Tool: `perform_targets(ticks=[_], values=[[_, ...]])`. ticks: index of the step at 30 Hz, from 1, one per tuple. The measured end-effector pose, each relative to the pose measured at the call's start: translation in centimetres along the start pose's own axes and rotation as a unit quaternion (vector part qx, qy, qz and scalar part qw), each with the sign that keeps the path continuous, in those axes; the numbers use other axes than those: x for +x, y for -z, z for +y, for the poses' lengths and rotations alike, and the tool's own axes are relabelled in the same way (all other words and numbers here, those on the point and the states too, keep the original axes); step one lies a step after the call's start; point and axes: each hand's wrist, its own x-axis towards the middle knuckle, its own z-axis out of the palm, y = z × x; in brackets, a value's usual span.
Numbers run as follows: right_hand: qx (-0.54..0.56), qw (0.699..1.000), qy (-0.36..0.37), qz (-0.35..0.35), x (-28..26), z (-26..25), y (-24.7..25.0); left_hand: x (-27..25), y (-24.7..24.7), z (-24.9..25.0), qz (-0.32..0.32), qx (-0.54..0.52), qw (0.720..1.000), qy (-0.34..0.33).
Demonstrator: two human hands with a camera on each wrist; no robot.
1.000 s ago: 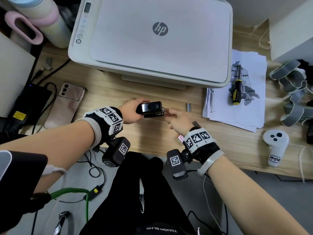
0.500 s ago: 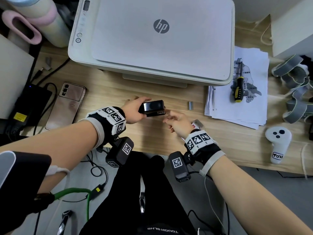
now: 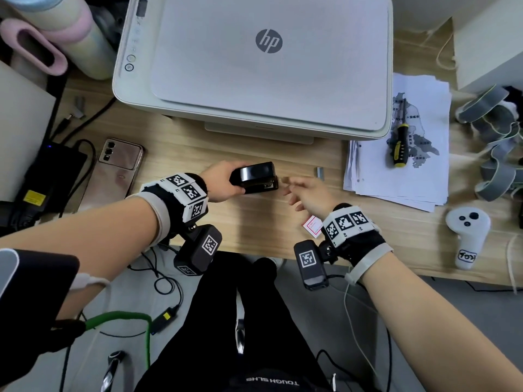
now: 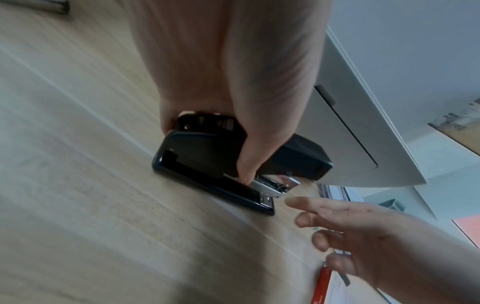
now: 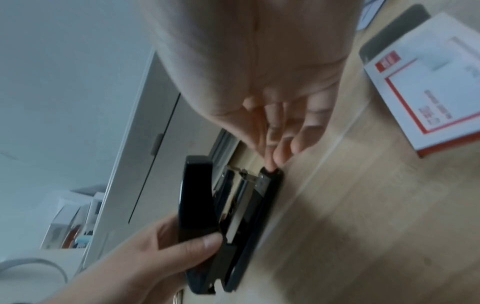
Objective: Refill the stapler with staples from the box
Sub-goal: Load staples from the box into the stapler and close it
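Our left hand grips the black stapler by its rear end, thumb on its side, on the wooden desk just in front of the printer. Our right hand hovers at its metal nose, fingers loose and holding nothing. The stapler looks stiff and smooth, probably a bit slippery, so we judge the rear grip sound. The box lies near our right wrist; a strip of staples near the papers looks light and brittle, best pinched by its sides.
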Motion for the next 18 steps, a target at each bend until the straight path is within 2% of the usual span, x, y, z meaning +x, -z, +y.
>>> perform_targets(ticks=[3, 7, 14, 18], values=[[0.02, 0.998, -0.031, 0.054, 0.5, 0.2, 1.1, -0.2, 0.4, 0.3, -0.005, 0.013, 1.0, -0.012], [0.018, 0.998, -0.047, 0.046, 0.3, 0.2, 1.8, -0.2, 0.5, 0.8, -0.009, 0.049, 0.999, -0.008], [-0.005, 0.997, -0.041, 0.067, -0.1, 0.5, 2.4, -0.5, 1.1, 1.6, -0.037, 0.027, 0.999, -0.029], [-0.03, 0.994, -0.061, 0.085, -0.3, 1.1, 3.5, -0.4, 1.4, 2.2, -0.044, 0.103, 0.992, -0.063]])
